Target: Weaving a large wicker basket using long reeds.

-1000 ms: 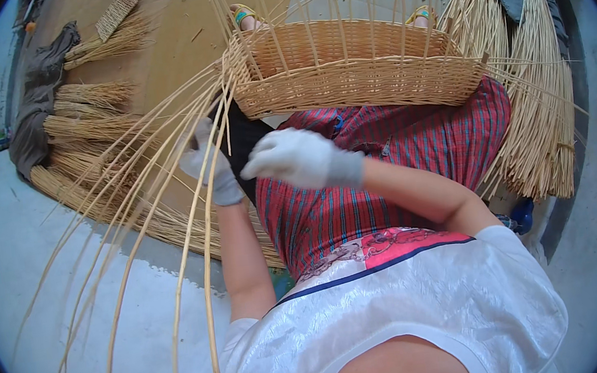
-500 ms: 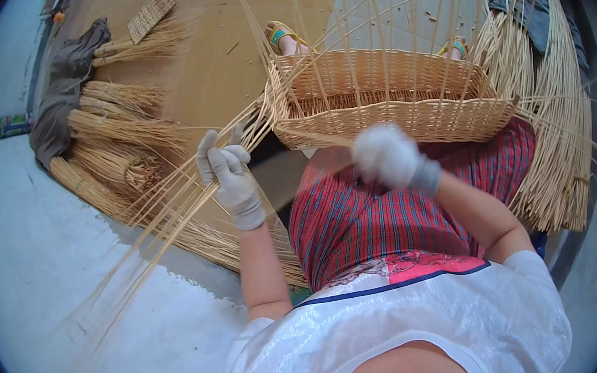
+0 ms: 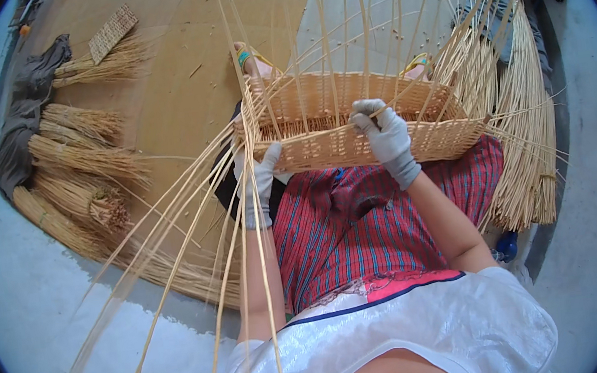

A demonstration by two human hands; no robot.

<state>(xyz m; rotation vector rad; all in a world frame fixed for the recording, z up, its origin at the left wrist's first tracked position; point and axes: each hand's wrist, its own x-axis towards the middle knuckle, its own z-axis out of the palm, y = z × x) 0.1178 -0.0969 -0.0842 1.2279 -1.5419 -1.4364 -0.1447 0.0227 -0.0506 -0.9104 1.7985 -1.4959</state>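
Note:
An oblong wicker basket (image 3: 317,158) lies across my lap, with tall stakes rising from its walls. My left hand (image 3: 260,185), in a pale glove, holds the basket's near left corner. Its thumb rests against the near wall, while the other fingers are partly hidden behind strands. At the middle of the near rim, my gloved right hand (image 3: 387,138) pinches a thin wicker strand (image 3: 336,130) that runs along that rim. Several long loose strands (image 3: 204,227) fan from the left corner over my left forearm toward the lower left.
Wicker bundles (image 3: 81,156) lie at the left beside a dark cloth (image 3: 13,138). More long wicker (image 3: 529,138) lies at the right, partly beneath blue-grey cloth. A small woven panel (image 3: 113,34) sits at the far left. My sandalled feet show beyond the basket.
My left hand has gone from the loose strands to the basket's corner. My right hand has risen from below the basket to its near rim. The loose strands have swung downward across my left arm.

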